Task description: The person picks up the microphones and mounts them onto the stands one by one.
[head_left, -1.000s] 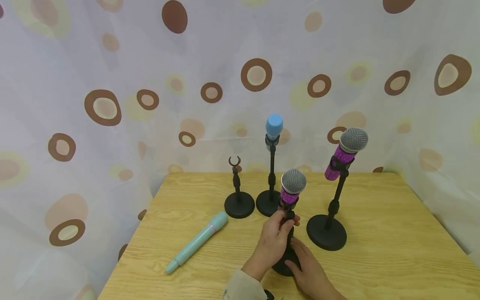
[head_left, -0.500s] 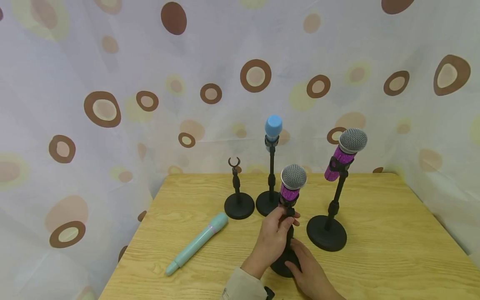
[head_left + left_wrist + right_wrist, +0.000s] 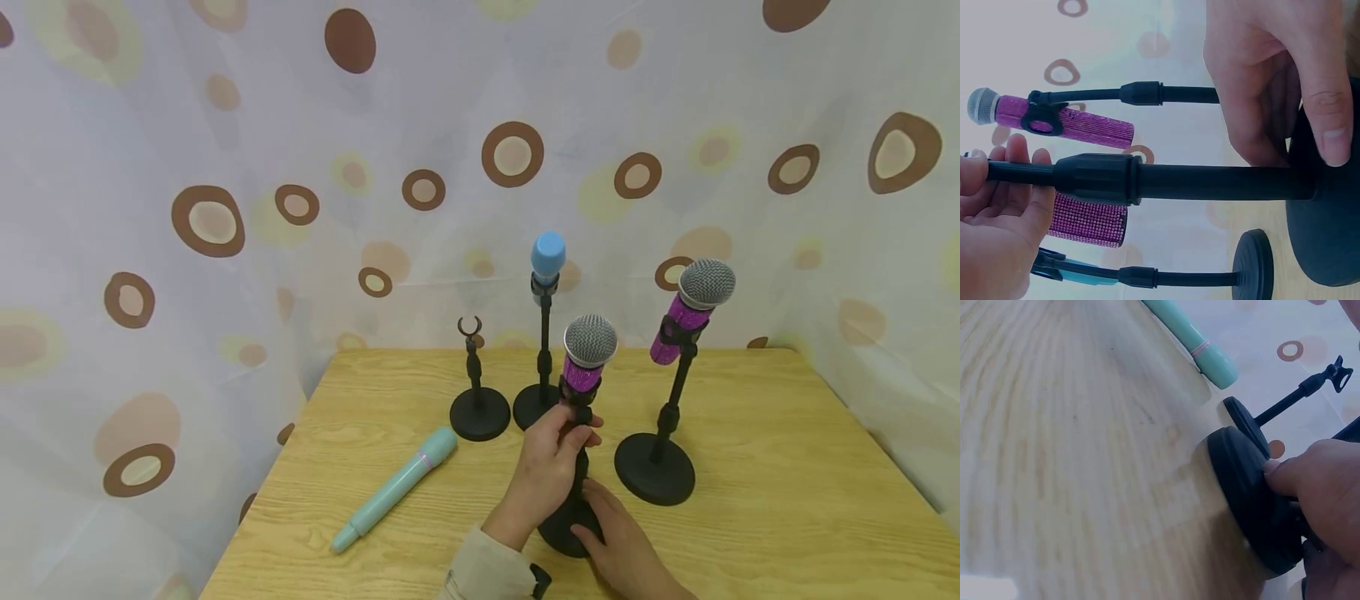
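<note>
In the head view, a purple glittery microphone (image 3: 590,342) with a silver mesh head sits in the clip of a black microphone stand (image 3: 1222,182). My left hand (image 3: 543,467) grips the stand's upper pole just below the clip, thumb in front and fingers behind. Lower down, my right hand (image 3: 622,542) holds the round base (image 3: 1322,244), its thumb lying on top of the disc. In the right wrist view that base is slightly tilted, close over the table. The microphone's glittery handle (image 3: 1088,219) hangs behind the pole in the left wrist view.
A second purple microphone (image 3: 682,321) stands clipped on a taller stand to the right. Behind is a stand bearing a blue microphone (image 3: 548,254). A short stand (image 3: 478,408) has a bare clip. One mint-green microphone (image 3: 393,492) lies on the wooden table (image 3: 787,467) at left.
The held microphone and my left hand have risen a little with the upper pole. My right hand stays at the base, and the other stands have not moved.
</note>
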The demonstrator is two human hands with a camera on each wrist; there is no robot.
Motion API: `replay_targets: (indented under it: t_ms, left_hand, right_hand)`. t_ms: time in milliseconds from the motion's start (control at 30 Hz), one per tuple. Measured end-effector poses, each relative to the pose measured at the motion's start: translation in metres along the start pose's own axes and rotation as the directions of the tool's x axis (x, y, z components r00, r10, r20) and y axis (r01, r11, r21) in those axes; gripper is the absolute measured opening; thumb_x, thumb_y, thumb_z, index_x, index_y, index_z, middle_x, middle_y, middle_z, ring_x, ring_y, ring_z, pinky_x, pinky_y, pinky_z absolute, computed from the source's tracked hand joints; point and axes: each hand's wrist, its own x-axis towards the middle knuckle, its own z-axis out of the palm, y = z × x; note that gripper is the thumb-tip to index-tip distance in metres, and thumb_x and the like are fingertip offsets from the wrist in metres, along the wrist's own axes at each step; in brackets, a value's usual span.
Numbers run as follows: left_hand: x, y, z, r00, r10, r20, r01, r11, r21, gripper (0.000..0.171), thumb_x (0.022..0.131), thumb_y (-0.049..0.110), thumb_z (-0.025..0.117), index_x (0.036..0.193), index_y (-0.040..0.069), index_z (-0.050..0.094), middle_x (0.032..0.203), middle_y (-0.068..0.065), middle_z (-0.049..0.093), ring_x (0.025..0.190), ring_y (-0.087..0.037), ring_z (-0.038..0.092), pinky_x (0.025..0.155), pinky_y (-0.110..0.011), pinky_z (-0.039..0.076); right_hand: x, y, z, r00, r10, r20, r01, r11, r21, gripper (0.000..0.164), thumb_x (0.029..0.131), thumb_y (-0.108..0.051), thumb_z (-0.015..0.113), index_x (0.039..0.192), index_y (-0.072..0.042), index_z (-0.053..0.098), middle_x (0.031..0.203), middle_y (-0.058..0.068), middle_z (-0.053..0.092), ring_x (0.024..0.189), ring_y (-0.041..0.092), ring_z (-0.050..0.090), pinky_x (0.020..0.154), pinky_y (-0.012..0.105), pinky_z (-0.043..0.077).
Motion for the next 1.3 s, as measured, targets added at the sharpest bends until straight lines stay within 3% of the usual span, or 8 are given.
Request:
replay_targets:
  t_ms: [133, 267, 367, 500, 667, 933, 1067, 1300]
  left_hand:
    - [0.001, 0.003, -0.001, 1.0, 0.018, -0.001, -0.018, 1.0, -0.008, 0.019, 0.101, 0.015, 0.052, 0.115, 0.004, 0.06, 0.11, -0.012, 0.07, 0.094, -0.015, 0.071, 0.09, -0.022, 0.055]
    - [0.001, 0.005, -0.001, 1.0, 0.03, -0.004, -0.03, 1.0, 0.004, 0.019, 0.101, 0.015, 0.053, 0.115, 0.004, 0.06, 0.11, -0.012, 0.07, 0.093, -0.016, 0.072, 0.089, -0.023, 0.056]
    - [0.002, 0.006, -0.001, 1.0, 0.024, -0.004, -0.024, 1.0, 0.011, 0.019, 0.102, 0.016, 0.053, 0.115, 0.005, 0.06, 0.11, -0.01, 0.07, 0.092, -0.014, 0.071, 0.09, -0.023, 0.055]
    - [0.003, 0.006, -0.001, 1.0, 0.015, -0.003, -0.015, 1.0, 0.006, 0.017, 0.102, 0.016, 0.053, 0.114, 0.007, 0.06, 0.109, -0.009, 0.07, 0.092, -0.01, 0.07, 0.09, -0.023, 0.055]
    - [0.005, 0.008, -0.003, 0.999, 0.032, -0.008, -0.032, 0.999, 0.005, 0.016, 0.102, 0.015, 0.053, 0.113, 0.007, 0.06, 0.109, -0.009, 0.07, 0.091, -0.009, 0.07, 0.089, -0.023, 0.056]
    - [0.005, 0.008, -0.004, 1.0, 0.026, -0.002, -0.026, 1.0, 0.005, 0.017, 0.103, 0.015, 0.051, 0.115, 0.007, 0.06, 0.108, -0.01, 0.07, 0.093, -0.022, 0.072, 0.088, -0.022, 0.056]
    - [0.004, 0.007, -0.004, 1.0, 0.016, -0.008, -0.016, 1.0, 0.004, 0.017, 0.103, 0.015, 0.052, 0.115, 0.008, 0.061, 0.108, -0.009, 0.069, 0.092, -0.016, 0.071, 0.089, -0.022, 0.056]
    - [0.005, 0.009, -0.004, 0.999, 0.034, -0.01, -0.034, 0.999, 0.004, 0.016, 0.102, 0.014, 0.052, 0.116, 0.009, 0.06, 0.111, -0.008, 0.069, 0.092, -0.006, 0.068, 0.09, -0.022, 0.055]
  right_hand:
    - [0.003, -0.003, -0.007, 1.0, 0.02, 0.011, -0.021, 0.998, 0.058, 0.047, 0.094, -0.019, 0.068, 0.133, 0.003, 0.055, 0.139, 0.019, 0.056, 0.129, 0.036, 0.054, 0.105, 0.054, 0.046]
    - [0.011, -0.01, -0.019, 1.0, 0.03, -0.007, -0.028, 0.975, 0.222, 0.036, 0.098, -0.02, 0.063, 0.129, -0.003, 0.058, 0.128, 0.011, 0.064, 0.12, 0.028, 0.062, 0.1, 0.046, 0.052]
    - [0.016, -0.016, -0.026, 0.999, -0.022, -0.049, 0.036, 0.951, 0.306, 0.025, 0.1, -0.018, 0.06, 0.122, -0.006, 0.06, 0.116, 0.005, 0.068, 0.108, 0.019, 0.066, 0.091, 0.034, 0.056]
    - [0.019, -0.021, -0.029, 0.992, -0.076, -0.101, 0.105, 0.942, 0.319, 0.018, 0.1, -0.012, 0.058, 0.117, -0.006, 0.06, 0.105, 0.003, 0.069, 0.096, 0.01, 0.066, 0.08, 0.025, 0.056]
    - [0.021, -0.024, -0.03, 0.992, -0.06, -0.114, 0.096, 0.934, 0.344, 0.026, 0.098, -0.006, 0.059, 0.124, -0.004, 0.058, 0.113, 0.008, 0.07, 0.102, 0.016, 0.069, 0.083, 0.028, 0.059]
    - [0.018, -0.031, -0.037, 0.996, -0.011, -0.091, 0.047, 0.914, 0.403, 0.03, 0.098, -0.011, 0.061, 0.127, -0.008, 0.058, 0.122, 0.01, 0.067, 0.108, 0.025, 0.067, 0.089, 0.034, 0.058]
    - [0.018, -0.035, -0.042, 0.997, 0.019, -0.077, 0.016, 0.901, 0.433, 0.03, 0.099, -0.017, 0.061, 0.127, -0.009, 0.057, 0.126, 0.009, 0.065, 0.114, 0.026, 0.065, 0.093, 0.036, 0.057]
    - [0.023, -0.035, -0.041, 0.995, 0.071, -0.072, -0.034, 0.906, 0.423, 0.036, 0.097, -0.017, 0.065, 0.127, -0.005, 0.049, 0.127, 0.015, 0.063, 0.115, 0.026, 0.064, 0.094, 0.035, 0.056]
